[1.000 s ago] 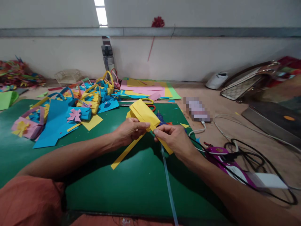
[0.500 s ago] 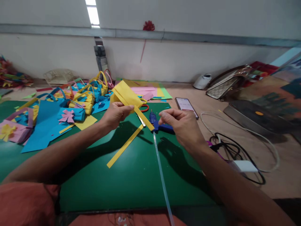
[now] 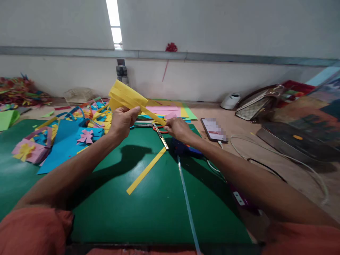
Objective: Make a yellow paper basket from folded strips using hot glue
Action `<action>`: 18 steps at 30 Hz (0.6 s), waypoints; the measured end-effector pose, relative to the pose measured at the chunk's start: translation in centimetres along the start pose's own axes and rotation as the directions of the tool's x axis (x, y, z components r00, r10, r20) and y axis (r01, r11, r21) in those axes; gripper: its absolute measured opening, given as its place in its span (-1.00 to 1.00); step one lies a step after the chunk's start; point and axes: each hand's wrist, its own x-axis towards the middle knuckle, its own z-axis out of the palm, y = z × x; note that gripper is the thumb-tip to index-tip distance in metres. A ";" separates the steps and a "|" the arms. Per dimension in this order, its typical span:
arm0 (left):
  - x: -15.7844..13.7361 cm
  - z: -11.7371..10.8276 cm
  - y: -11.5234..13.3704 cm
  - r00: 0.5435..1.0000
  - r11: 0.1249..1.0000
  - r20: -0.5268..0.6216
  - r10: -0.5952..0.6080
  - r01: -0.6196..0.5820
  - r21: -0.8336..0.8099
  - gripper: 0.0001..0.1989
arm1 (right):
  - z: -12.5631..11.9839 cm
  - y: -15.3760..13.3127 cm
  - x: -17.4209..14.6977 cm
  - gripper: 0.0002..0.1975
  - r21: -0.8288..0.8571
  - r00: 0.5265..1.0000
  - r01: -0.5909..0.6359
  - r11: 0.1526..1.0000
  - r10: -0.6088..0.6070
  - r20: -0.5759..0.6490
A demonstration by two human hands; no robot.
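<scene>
My left hand (image 3: 122,123) is closed on a folded yellow paper bag (image 3: 129,95), held up above the mat, thumb on its near face. From the bag a yellow paper strip (image 3: 154,116) slants down to the right. My right hand (image 3: 181,130) pinches the free end of that strip. Beneath the right hand and forearm lies a blue glue gun (image 3: 187,150), partly hidden, with a long clear glue stick (image 3: 188,205) trailing from it. A metal-bodied cutter (image 3: 160,137) and red-handled scissors (image 3: 145,125) lie under the strip. Another yellow paper strip (image 3: 145,172) rests on the mat.
Small coloured paper bags (image 3: 33,147) and a blue sheet (image 3: 60,143) cover the left of the green mat (image 3: 148,219). Coloured sheets (image 3: 183,111) lie behind. A phone (image 3: 214,130), white cable (image 3: 300,163), dark case (image 3: 292,141) and handbag (image 3: 256,106) are at right.
My right hand has moved left and up from above the glue gun and now grips the strip's end. The bag has shifted left, and the strip is raised off the glue gun. The view has tilted up.
</scene>
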 end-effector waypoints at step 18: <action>-0.2 0.7 -1.0 0.944 0.931 0.168 -0.285 0.314 -0.187 -0.64 | 1.4 -0.3 4.4 -0.66 -0.220 0.937 0.274 0.936 -0.208 0.281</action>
